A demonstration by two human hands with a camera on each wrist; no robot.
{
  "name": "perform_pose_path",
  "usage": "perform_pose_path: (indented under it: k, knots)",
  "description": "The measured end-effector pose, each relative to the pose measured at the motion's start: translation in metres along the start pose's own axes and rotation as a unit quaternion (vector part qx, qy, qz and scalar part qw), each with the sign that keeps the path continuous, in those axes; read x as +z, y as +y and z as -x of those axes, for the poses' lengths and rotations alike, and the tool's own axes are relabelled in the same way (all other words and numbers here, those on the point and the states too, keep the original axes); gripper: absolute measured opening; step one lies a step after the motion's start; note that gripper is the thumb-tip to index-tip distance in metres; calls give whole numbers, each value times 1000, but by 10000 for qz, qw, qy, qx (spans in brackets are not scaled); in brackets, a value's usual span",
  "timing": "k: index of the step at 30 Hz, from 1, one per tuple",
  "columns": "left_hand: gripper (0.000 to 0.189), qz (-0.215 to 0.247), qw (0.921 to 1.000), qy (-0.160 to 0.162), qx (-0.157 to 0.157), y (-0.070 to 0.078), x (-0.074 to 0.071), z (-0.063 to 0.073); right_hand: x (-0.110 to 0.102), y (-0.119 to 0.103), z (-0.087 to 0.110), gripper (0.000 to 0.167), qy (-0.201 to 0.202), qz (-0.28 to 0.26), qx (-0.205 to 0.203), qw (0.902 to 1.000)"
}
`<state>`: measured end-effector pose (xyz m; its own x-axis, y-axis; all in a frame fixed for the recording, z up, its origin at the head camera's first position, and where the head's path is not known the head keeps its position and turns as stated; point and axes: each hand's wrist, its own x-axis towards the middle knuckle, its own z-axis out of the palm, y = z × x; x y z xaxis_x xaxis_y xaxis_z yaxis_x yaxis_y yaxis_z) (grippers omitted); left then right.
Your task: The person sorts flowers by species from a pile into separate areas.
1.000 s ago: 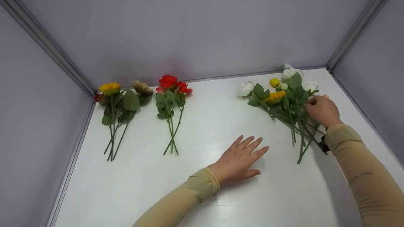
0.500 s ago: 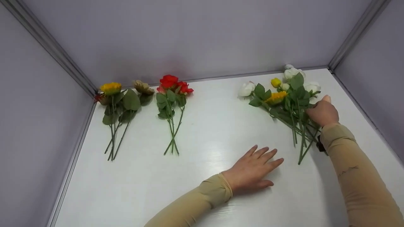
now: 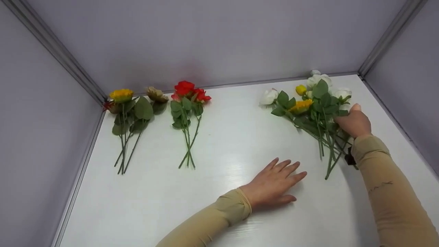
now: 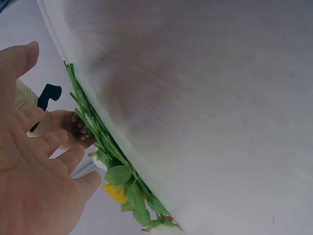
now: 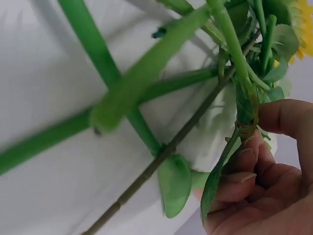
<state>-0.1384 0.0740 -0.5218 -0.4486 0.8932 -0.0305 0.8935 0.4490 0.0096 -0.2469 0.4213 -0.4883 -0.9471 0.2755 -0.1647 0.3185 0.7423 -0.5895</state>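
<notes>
In the head view my right hand (image 3: 354, 121) is at the right side of a loose bunch of artificial flowers. The right wrist view shows its thumb and fingertips pinching a green flower stem (image 5: 250, 105) beside a small leaf. Around it are a white rose (image 3: 269, 97), more white blooms (image 3: 319, 81), a yellow sunflower (image 3: 301, 106) and a yellow bud (image 3: 301, 90), their stems crossing on the table. My left hand (image 3: 276, 183) holds nothing, palm down with fingers spread, low over the white table (image 3: 219, 202), left of the stem ends.
Red roses (image 3: 185, 88) with crossed stems lie at the back, left of centre. Further left lies another bunch with a yellow sunflower (image 3: 121, 95) and a brown flower (image 3: 156, 94). Grey panels (image 3: 219, 41) wall the table at the back and sides.
My left hand has moved right and toward the table's front, then stayed still. The right hand has shifted only slightly at the bunch, and a leaf now shows beside its fingers.
</notes>
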Motion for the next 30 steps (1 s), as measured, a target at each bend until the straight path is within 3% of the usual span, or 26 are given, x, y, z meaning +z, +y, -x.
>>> perform_pose_path:
  k: [6,11,16,19,21,23,25,28,30]
  knots:
    - [77,25,10000,16,-58,-2,1,1,-12,4,2,37,311,-54,-60,9995]
    - [74,185,9997,28,-162,-5,1,1,-22,5,6,40,602,-436,-43,9972]
    - [67,539,9972,311,-412,-11,0,1,-25,-7,14,40,796,-870,-132,9929]
    - [60,935,9916,580,-674,-17,-3,2,-22,-20,19,47,789,-1064,-247,9909]
    - [54,1355,9836,781,-896,-22,-5,3,-18,-30,21,49,731,-1203,-323,9895]
    - [49,1918,9696,959,-1179,-26,-9,5,-13,-43,23,49,629,-1399,-404,9873]
    - [44,2640,9462,1141,-1481,-30,-11,7,-4,-57,26,51,596,-1504,-523,9855]
    - [40,3755,8968,1329,-1927,-38,-14,10,12,-83,33,49,554,-1678,-790,9811]
    - [40,4452,8577,1420,-2145,-44,-15,13,24,-101,37,47,567,-1774,-964,9778]
